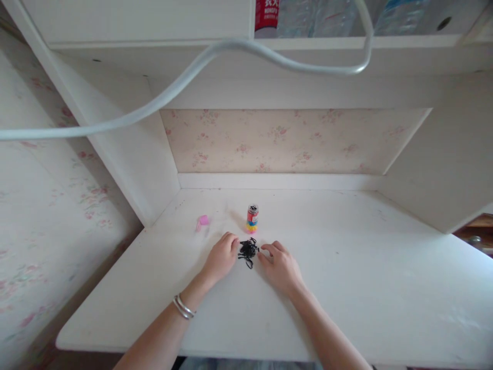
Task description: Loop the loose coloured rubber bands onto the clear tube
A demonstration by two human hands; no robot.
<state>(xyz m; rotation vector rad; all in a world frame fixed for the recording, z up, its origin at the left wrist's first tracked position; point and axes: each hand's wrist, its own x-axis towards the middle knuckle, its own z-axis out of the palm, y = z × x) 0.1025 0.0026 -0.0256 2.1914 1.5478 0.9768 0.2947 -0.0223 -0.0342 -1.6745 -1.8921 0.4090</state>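
Note:
A small heap of black hair ties [247,251] lies on the white desk [346,288], between my two hands. My left hand [221,257], with silver bangles on its wrist, rests just left of the heap with its fingers curled down at the heap's edge. My right hand [280,266] lies just right of it, fingertips pinched at the heap's right edge. Whether either hand grips a tie is too small to see. Behind the heap stands a small clear jar [252,219] filled with coloured bands. A pink lid-like piece [202,221] lies to the left of the jar.
A white cable [185,77] hangs across the upper view. A shelf above holds a red-labelled bottle [265,15] and clear plastic bottles [308,18]. White side panels and floral wallpaper close in the desk's back and sides.

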